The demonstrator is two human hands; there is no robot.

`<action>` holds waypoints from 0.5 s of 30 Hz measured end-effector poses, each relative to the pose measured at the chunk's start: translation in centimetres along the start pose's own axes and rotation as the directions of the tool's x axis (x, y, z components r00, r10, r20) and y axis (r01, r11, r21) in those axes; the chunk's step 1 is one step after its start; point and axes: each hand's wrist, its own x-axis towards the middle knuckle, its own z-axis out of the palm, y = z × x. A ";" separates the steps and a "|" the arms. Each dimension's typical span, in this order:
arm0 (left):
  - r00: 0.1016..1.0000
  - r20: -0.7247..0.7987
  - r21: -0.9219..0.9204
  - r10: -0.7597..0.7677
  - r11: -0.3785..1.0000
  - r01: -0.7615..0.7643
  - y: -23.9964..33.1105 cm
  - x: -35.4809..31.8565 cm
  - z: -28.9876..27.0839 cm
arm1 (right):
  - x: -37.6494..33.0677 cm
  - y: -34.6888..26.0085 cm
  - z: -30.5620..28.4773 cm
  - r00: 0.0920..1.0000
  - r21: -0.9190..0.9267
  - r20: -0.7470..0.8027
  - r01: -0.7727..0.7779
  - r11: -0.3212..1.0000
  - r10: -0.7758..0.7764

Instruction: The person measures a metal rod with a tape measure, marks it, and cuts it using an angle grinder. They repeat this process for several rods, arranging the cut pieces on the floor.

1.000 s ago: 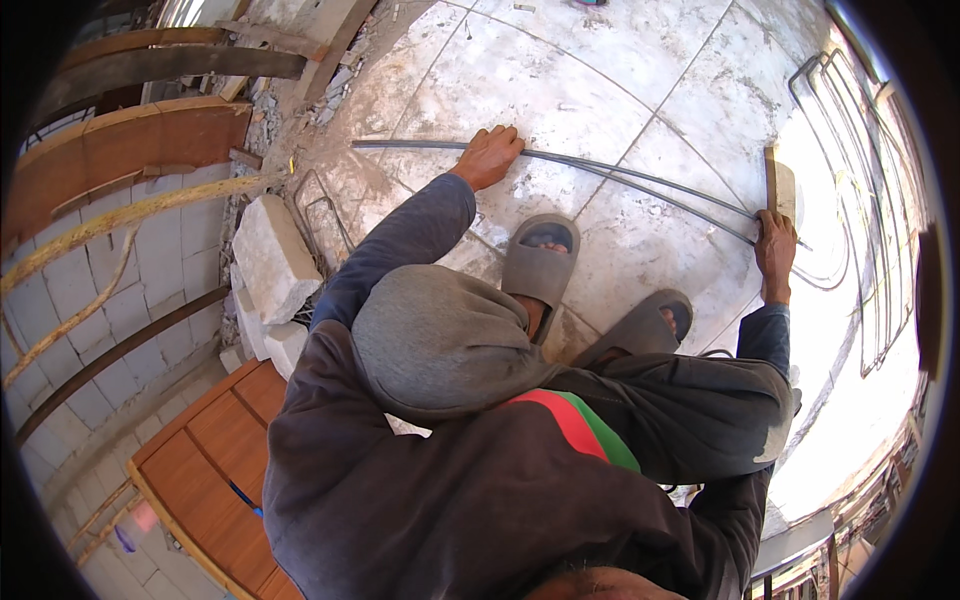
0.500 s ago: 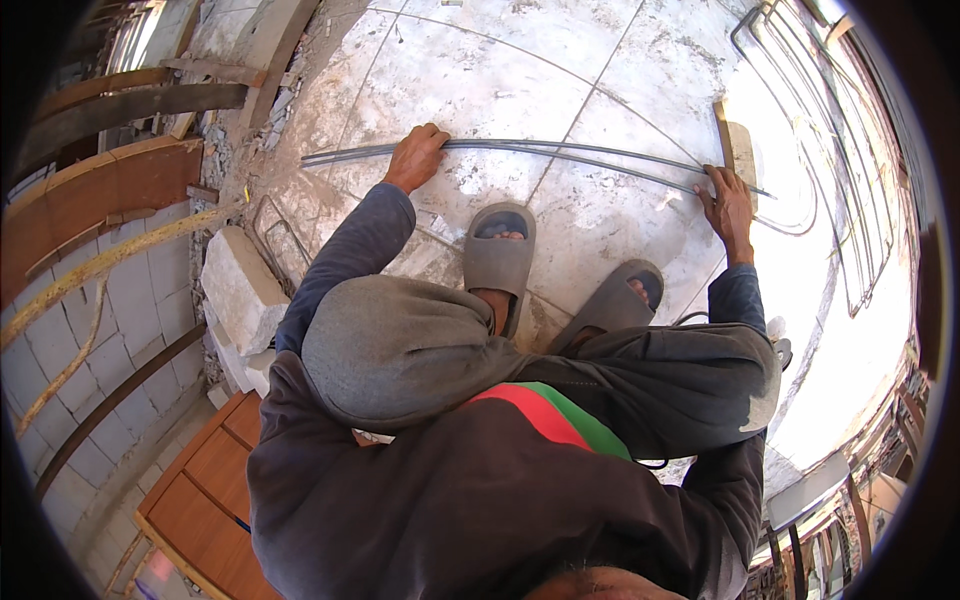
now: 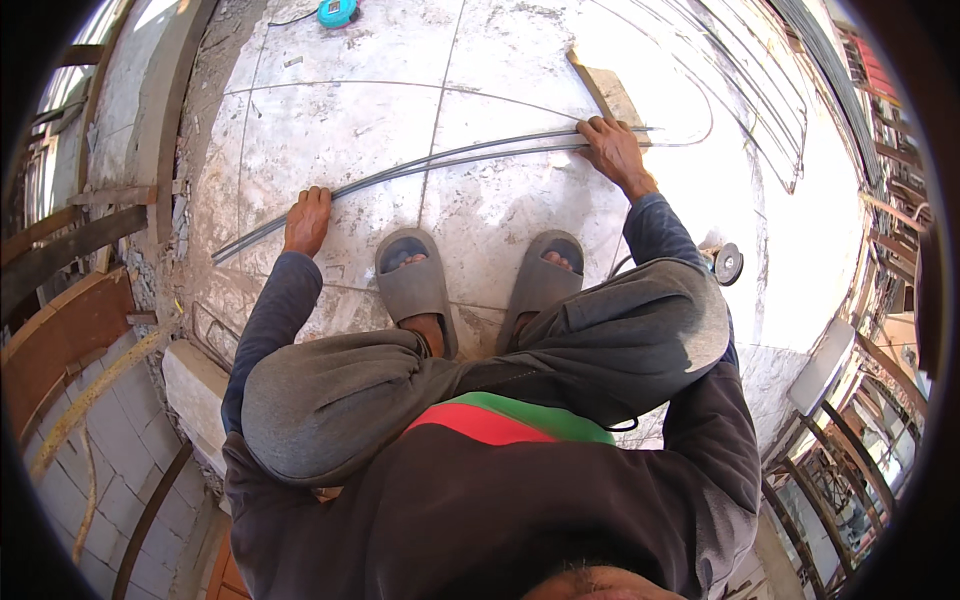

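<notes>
Long, thin, dark-grey metal rods [image 3: 380, 175] now lie aslant in view

The pale, scuffed floor of large tiles [image 3: 340, 120] fills most of the view, which has swung since half a second ago: its contents now sit turned and shifted to the left. In the upper right, a group of thin, dark, bent metal bars [image 3: 795, 172] lies higher in view than before.

The pair of rods spans the floor in front of the feet. Half a second ago it ran nearly level, dipping rightward; now its left end points down toward the person. The two grey slip-on sandals [image 3: 413, 290] stand more nearly level with each other in view. Beyond the right end of the rods lies a tan, squared wooden block [image 3: 612, 92].

The left hand [image 3: 308, 220] is closed over both rods near their left ends, fingers curled; its thumb is hidden. The right hand [image 3: 616, 158] has its fingers bent round the rods beside the block; whether it touches the block, I cannot tell.

A power tool with a round grey disc [image 3: 729, 264] now shows more clearly beside the right knee, and a small, round turquoise case [image 3: 338, 12] has come into view at the top edge.
</notes>
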 end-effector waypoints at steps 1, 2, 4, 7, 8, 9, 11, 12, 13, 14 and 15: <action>1.000 -0.021 -0.003 -0.005 1.000 0.005 0.1 -0.1 0.0 | -0.1 0.2 0.4 0.999 -0.033 -0.026 0.029 0.999 -0.030; 1.000 -0.010 -0.024 -0.017 1.000 0.017 0.2 -0.5 -0.2 | -0.2 0.1 1.0 0.999 -0.034 -0.026 0.031 0.999 -0.032; 1.000 0.010 -0.039 0.001 0.999 0.000 -0.1 -0.3 -0.2 | -0.9 -0.1 1.6 0.994 -0.040 -0.099 0.034 0.999 -0.038; 1.000 0.011 -0.074 -0.004 0.997 0.005 0.1 0.2 0.2 | -1.1 0.3 1.6 0.998 -0.031 -0.070 0.004 0.999 -0.006; 1.000 0.013 -0.074 -0.025 0.997 0.026 -0.5 -0.4 -0.1 | -0.4 0.1 1.9 0.995 -0.038 -0.087 0.052 0.998 -0.055; 1.000 0.002 -0.087 -0.024 0.996 0.024 -0.3 -0.6 0.1 | -0.5 0.1 1.7 0.996 -0.029 -0.074 0.056 0.998 -0.058; 1.000 -0.008 -0.095 -0.018 0.995 0.017 -0.4 -0.4 0.4 | -0.6 -0.3 0.9 0.997 -0.019 -0.064 0.030 0.999 -0.032; 1.000 0.013 -0.078 -0.024 0.997 0.025 -0.4 -0.2 0.2 | -0.7 -0.2 1.1 0.998 -0.010 -0.067 0.019 1.000 -0.020; 1.000 -0.010 -0.083 -0.015 0.996 0.014 -0.5 0.0 0.3 | -0.8 -0.4 0.9 0.998 -0.010 -0.062 0.010 1.000 -0.010; 0.999 -0.026 -0.097 -0.018 0.995 0.015 -0.7 0.2 0.3 | -0.8 -0.5 0.7 0.998 -0.003 -0.057 0.005 1.000 -0.005; 1.000 0.003 -0.117 -0.026 0.993 0.026 -0.6 0.7 0.0 | -1.1 -0.4 0.6 0.998 -0.015 -0.068 0.008 1.000 -0.009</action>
